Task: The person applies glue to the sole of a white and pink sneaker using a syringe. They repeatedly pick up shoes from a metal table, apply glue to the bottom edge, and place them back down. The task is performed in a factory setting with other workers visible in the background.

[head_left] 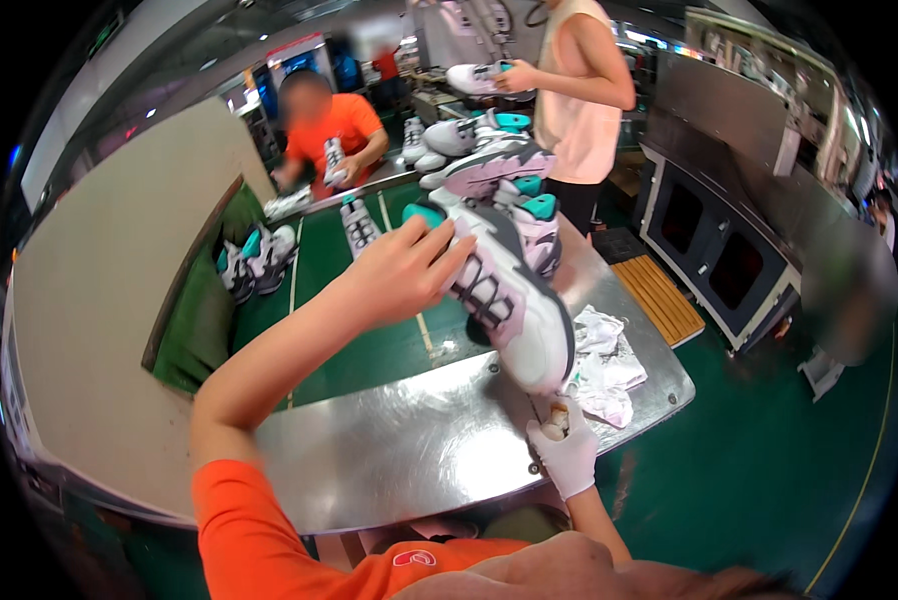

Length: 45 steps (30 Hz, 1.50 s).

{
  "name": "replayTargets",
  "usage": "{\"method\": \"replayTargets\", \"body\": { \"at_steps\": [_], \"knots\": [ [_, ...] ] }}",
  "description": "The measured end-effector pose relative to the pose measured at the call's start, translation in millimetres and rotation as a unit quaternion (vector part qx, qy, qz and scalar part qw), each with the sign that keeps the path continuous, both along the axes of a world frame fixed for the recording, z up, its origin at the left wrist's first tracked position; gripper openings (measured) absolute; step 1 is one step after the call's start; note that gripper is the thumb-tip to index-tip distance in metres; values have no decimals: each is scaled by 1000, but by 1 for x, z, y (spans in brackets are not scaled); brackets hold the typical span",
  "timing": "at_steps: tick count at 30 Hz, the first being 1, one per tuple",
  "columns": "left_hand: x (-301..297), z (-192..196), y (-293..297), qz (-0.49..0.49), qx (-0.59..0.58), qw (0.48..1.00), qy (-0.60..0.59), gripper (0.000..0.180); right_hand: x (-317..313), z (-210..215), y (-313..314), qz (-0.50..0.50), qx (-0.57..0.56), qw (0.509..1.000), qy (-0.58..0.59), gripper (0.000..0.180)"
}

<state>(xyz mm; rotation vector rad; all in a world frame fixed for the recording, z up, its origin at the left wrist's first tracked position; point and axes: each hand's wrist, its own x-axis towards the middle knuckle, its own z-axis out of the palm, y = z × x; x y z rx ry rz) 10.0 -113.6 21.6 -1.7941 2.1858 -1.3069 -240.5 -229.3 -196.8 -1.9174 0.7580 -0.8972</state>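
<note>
My bare left hand grips a sneaker at its ankle opening and holds it tilted above the metal tabletop, toe pointing toward me. The shoe is white with pale pink panels, dark laces, a dark sole edge and a teal lining. Just below its toe is my right hand in a white glove, fingers closed. A small brownish and whitish patch shows between those fingers; what it is I cannot make out. Crumpled white cloths or papers lie on the metal beside the right hand.
Matching sneakers are piled beyond the held one. Another shoe stands on the green conveyor belt, with a pair at its left side. Two people across the table each hold a shoe. A dark cabinet stands at right.
</note>
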Motion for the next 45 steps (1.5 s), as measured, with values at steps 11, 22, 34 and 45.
{"method": "replayTargets", "body": {
  "at_steps": [11, 22, 34, 45],
  "knots": [
    [-99, -93, 214, 152, -11, 976, 157, 42, 1, 14, -15, 117, 91, 984, 97, 45],
    [-136, -135, 269, 166, -119, 931, 301, 27, 3, 89, 7, 472, 387, 790, -57, 58],
    [-131, -133, 266, 189, -56, 898, 393, 22, 50, 104, 30, 504, 452, 735, 37, 71],
    [-130, -125, 256, 206, -36, 899, 384, 24, 52, 119, 14, 494, 424, 753, 95, 77]
  ]
}}
